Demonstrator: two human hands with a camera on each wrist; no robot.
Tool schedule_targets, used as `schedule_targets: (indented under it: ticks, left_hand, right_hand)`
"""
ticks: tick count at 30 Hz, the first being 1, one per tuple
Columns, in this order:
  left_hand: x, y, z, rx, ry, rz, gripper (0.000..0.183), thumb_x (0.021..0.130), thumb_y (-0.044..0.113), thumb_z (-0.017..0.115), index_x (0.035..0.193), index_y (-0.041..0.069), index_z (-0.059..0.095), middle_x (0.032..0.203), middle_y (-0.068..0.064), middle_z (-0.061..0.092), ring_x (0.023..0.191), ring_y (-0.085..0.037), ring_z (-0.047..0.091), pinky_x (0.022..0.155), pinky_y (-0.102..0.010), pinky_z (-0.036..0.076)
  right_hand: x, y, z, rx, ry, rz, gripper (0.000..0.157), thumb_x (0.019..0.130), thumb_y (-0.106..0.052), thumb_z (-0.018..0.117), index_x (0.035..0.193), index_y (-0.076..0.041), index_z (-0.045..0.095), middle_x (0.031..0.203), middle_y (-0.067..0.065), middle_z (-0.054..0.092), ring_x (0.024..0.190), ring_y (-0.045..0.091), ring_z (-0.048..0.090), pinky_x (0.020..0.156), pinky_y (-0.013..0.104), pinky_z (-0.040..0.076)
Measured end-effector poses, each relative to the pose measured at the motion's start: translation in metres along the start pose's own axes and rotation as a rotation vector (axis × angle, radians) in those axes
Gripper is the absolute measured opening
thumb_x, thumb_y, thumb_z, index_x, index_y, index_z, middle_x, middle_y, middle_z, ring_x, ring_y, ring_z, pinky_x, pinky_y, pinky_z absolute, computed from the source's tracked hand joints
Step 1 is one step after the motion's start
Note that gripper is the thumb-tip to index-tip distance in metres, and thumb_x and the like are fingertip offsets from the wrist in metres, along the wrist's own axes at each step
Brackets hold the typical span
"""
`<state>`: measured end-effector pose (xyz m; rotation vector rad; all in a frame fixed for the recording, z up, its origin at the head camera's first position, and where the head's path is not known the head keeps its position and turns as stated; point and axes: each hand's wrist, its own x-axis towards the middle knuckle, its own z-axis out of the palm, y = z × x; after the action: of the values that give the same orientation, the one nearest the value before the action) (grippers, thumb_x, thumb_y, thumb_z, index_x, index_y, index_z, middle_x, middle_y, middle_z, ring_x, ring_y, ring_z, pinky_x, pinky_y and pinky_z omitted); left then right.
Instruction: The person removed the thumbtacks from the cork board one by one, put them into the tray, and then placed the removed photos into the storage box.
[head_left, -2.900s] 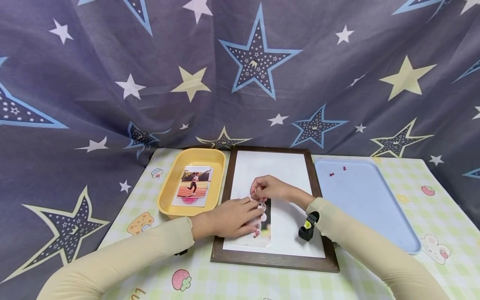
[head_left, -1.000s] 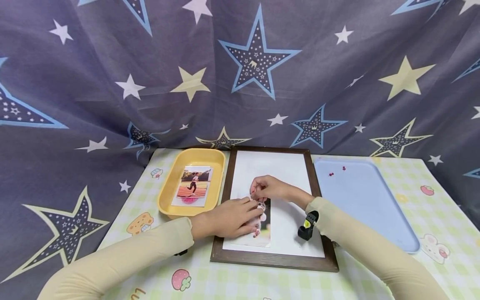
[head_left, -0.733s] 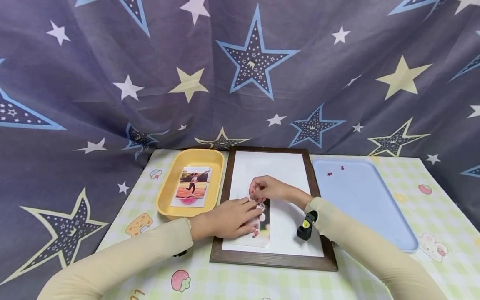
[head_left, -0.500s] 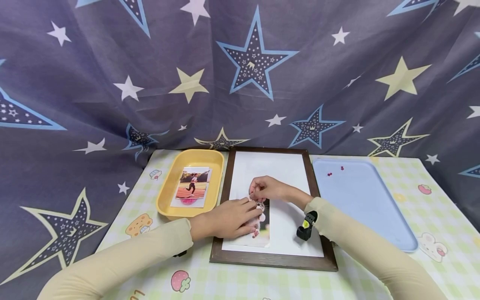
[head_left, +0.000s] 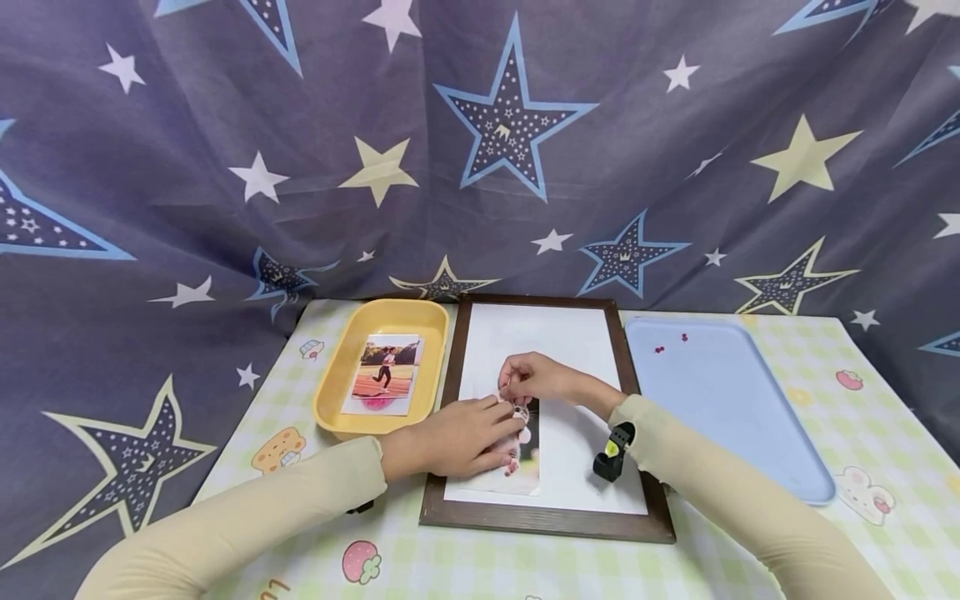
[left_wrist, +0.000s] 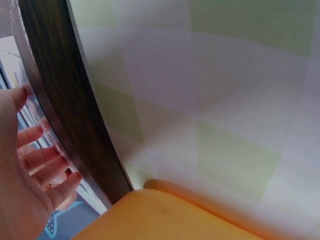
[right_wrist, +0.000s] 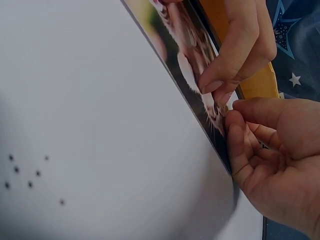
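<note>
In the head view my left hand [head_left: 465, 436] lies with fingers spread across a photo [head_left: 531, 467] of a whiskered animal, pressing it onto a white board [head_left: 577, 333] in a dark brown frame [head_left: 547, 521]. My right hand [head_left: 542, 377] is at the photo's top edge, thumb and index fingertips pinched together. A red push pin seems to be between them, mostly hidden by the fingers. The right wrist view shows that pinch of the right hand [right_wrist: 275, 155] beside the left fingers [right_wrist: 235, 55] on the photo [right_wrist: 187, 55].
Left of the frame, a yellow tray [head_left: 330, 387] holds a stack of photos [head_left: 385, 373], a runner on top. On the right, a light blue tray [head_left: 735, 408] carries two red push pins [head_left: 660, 349]. A star-patterned curtain [head_left: 480, 217] hangs behind the checked tablecloth [head_left: 405, 558].
Both hands keep their places on the photo, and the things on the table stay put. Only the head view shifts very slightly.
</note>
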<state>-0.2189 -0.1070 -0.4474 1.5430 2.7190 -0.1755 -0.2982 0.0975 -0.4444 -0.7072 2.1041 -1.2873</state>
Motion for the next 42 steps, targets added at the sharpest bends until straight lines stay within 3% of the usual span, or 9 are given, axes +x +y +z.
schedule_targets:
  ticks: [25,42]
  left_hand:
    - [-0.0018,0.0019,0.0011,-0.001,0.007,0.004,0.057,0.107,0.052,0.040,0.152,0.017,0.046,0.147,-0.003,0.051,0.138,-0.019,0.048,0.115,-0.036,0.044]
    - [-0.0017,0.0006,-0.0007,0.003,0.021,0.005,0.058,0.107,0.052,0.039,0.153,0.017,0.046,0.147,-0.003,0.052,0.136,-0.019,0.049,0.114,-0.035,0.045]
  right_hand:
    - [-0.0007,0.0025,0.0010,-0.003,-0.007,0.000,0.009,0.097,0.004,0.056,0.103,0.009,0.059,0.080,0.003,0.062,0.069,0.011,0.058,0.064,0.021,0.050]
    - [0.0016,0.0043,-0.0005,0.006,0.000,-0.017,0.010,0.098,0.002,0.060,0.104,0.010,0.058,0.074,-0.001,0.058,0.068,0.010,0.057,0.065,0.020,0.049]
